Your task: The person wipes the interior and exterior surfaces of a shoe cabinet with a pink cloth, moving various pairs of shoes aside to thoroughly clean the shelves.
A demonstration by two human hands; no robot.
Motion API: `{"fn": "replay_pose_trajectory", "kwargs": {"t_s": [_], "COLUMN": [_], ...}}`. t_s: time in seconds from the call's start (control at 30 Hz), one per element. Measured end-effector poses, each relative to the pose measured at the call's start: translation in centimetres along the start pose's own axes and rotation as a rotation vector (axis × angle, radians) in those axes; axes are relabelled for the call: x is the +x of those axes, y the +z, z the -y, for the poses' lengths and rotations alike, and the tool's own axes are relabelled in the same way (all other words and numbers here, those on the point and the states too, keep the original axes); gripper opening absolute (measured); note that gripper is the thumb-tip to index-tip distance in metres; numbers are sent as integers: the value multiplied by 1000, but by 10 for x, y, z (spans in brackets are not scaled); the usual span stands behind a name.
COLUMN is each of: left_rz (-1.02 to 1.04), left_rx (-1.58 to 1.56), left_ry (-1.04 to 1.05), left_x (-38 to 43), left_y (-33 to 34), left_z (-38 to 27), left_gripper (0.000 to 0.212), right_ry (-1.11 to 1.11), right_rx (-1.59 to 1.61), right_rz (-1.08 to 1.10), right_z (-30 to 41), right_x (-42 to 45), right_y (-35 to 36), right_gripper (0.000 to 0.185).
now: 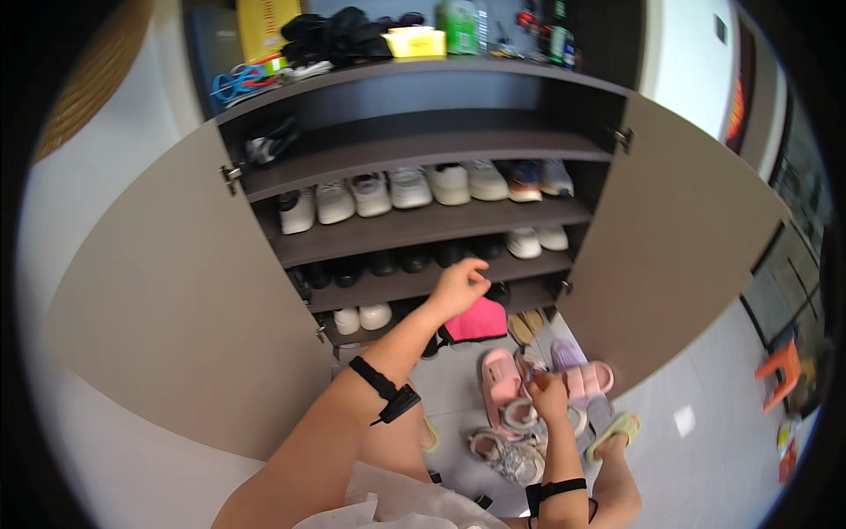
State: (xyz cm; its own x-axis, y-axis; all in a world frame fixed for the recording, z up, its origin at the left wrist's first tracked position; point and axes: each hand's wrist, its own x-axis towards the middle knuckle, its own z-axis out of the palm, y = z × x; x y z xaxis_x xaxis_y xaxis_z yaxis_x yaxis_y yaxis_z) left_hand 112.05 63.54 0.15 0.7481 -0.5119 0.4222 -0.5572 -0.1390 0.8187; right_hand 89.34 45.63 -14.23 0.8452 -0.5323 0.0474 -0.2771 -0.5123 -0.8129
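My left hand point(461, 288) reaches in front of the lower shelves of an open shoe cabinet point(423, 228), its fingers bent and apart with nothing between them. Beneath it is a bright pink cloth-like item point(477, 321) with a dark edge. My right hand point(549, 395) is low over a cluster of footwear on the floor, its fingertips at a shoe point(530, 362); whether it grips that shoe is unclear. Around it are a pink slide point(500, 377), another pink slide point(590, 381), a purple slipper point(565, 354) and grey-white sneakers point(507, 456).
Both cabinet doors point(172, 297) stand wide open. White sneakers point(410, 187) line an upper shelf, with black shoes point(415, 259) below. Tan slippers point(525, 327) lie by the cabinet base. Assorted items, including a yellow box point(415, 43), crowd the top. An orange stool point(780, 375) stands at right.
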Motion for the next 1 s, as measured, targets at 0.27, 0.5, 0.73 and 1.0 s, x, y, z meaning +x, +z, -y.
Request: {"fn": "replay_pose_trajectory", "kwargs": {"t_s": [0.27,0.5,0.73,1.0], "left_rz": [-754,-989,-970,-1003], "left_rx": [77,756,903,928], "left_ry": [226,-91,-544,-306], "left_x": [26,91,131,130], "left_y": [-225,-327,-376,-385], "left_z": [-18,-63,-16,-8], "left_gripper": [23,67,89,51], "right_ry": [-687,-1166,-1065,-1038], "right_rx": [327,40,-55,-66], "right_rz": [-77,-373,-528,-467], "right_z": [254,421,414,409], "right_x": [95,173,209,207], "right_y": [48,72,109,102], "right_gripper": [13,19,29,37]}}
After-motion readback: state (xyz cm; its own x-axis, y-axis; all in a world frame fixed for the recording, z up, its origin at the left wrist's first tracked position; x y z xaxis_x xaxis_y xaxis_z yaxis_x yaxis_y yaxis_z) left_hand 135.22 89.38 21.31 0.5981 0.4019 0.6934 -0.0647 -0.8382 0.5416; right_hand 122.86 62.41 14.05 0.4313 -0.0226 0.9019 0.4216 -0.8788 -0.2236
